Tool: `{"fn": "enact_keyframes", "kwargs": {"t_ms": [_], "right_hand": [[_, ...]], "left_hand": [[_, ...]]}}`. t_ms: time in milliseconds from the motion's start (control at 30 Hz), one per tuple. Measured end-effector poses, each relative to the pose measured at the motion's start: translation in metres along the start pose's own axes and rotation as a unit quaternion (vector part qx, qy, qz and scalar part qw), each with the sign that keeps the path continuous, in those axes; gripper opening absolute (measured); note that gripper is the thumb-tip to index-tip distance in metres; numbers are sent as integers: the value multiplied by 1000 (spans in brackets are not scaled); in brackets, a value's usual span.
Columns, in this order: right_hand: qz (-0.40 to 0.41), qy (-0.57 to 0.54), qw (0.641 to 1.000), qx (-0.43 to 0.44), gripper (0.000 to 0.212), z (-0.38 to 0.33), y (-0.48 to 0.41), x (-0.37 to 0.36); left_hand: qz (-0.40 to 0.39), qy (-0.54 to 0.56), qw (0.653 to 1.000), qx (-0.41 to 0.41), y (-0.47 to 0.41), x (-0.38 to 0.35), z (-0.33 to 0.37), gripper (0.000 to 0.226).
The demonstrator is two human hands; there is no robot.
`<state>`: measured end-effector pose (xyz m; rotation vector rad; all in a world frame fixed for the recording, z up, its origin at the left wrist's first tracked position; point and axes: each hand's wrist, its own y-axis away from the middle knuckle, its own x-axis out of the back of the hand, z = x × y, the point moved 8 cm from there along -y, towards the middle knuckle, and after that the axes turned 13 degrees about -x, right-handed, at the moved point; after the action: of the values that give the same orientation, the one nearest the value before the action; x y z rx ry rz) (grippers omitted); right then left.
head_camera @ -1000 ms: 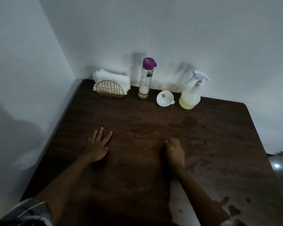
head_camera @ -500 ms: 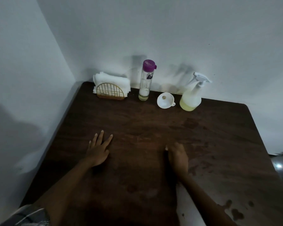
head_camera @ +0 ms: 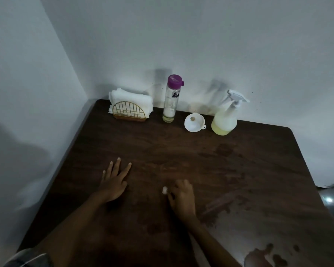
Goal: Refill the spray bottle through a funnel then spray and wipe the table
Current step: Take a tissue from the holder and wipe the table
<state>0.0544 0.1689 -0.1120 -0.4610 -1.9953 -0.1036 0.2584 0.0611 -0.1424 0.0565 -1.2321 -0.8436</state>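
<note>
Your dark table (head_camera: 258, 170) showed wet streaks and stains. At its far edge sat a napkin holder (head_camera: 130, 112), purple-capped bottle (head_camera: 171, 101), funnel (head_camera: 194, 123) and spray bottle (head_camera: 225, 120).

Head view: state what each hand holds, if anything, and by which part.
Left hand lies flat on the table, holding nothing. Right hand, curled, pinches a small white wad; only its far end shows.

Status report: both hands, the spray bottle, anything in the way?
Left hand flat on table, open. Right hand pinching small white wad. Spray bottle upright at back, funnel beside it, untouched. Nothing blocks it.
</note>
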Motion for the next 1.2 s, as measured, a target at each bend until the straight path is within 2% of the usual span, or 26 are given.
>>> {"fn": "enact_keyframes", "kwargs": {"t_ms": [67,133,200,233,333,400,467,533,633,700,833,900,967,1033,1067,1133,1167,1200], "right_hand": [[62,18,994,-91,26,48,-29,19],[113,37,973,-198,21,96,-57,45],[124,38,956,-264,16,108,-70,55],[128,39,954,-269,15,100,-71,53],[114,23,981,-159,22,25,-50,23],[60,7,997,-37,24,-44,-19,-1],[-3,27,997,69,19,-92,5,-21],[-10,48,995,90,17,-96,-1,-27],[72,53,996,-23,23,-45,-50,-2],[121,85,982,-116,26,16,-75,24],[136,84,924,-348,19,133,-70,74],[136,83,907,-391,19,137,-60,79],[130,108,932,-320,9,102,-57,63],[38,79,977,-195,9,39,-41,21],[-16,57,988,-144,10,4,-26,-1],[-79,65,994,-27,8,-47,-5,-27],[-82,97,991,37,9,-52,2,-30],[-52,103,990,80,12,-54,6,-22]], "left_hand": [[-5,1,1000,1,0,0,-1,67],[-13,0,1000,-3,-1,-1,0,67],[-14,0,1000,-4,-1,0,-1,68],[-13,0,1000,-2,-1,0,-2,68],[-11,-2,1000,-1,-2,-1,-2,69],[-10,-3,1000,-1,-2,0,-2,69],[-14,-3,1000,1,-2,-1,-2,70],[-13,-4,1000,-1,-3,-1,-2,71],[-10,0,1000,0,-3,-1,-3,70],[-13,-4,1000,2,-2,-1,-3,70],[-16,4,1000,-1,-4,-1,-3,70],[-21,6,1000,0,-5,-2,-4,70],[-22,6,1000,1,-6,-3,-5,70],[-24,6,1000,3,-6,-4,-5,70],[-26,6,1000,5,-6,-4,-6,70],[-23,2,1000,7,-7,-4,-7,71],[-20,-1,1000,6,-7,-4,-7,71],[-18,-3,1000,5,-7,-4,-6,71]]}}
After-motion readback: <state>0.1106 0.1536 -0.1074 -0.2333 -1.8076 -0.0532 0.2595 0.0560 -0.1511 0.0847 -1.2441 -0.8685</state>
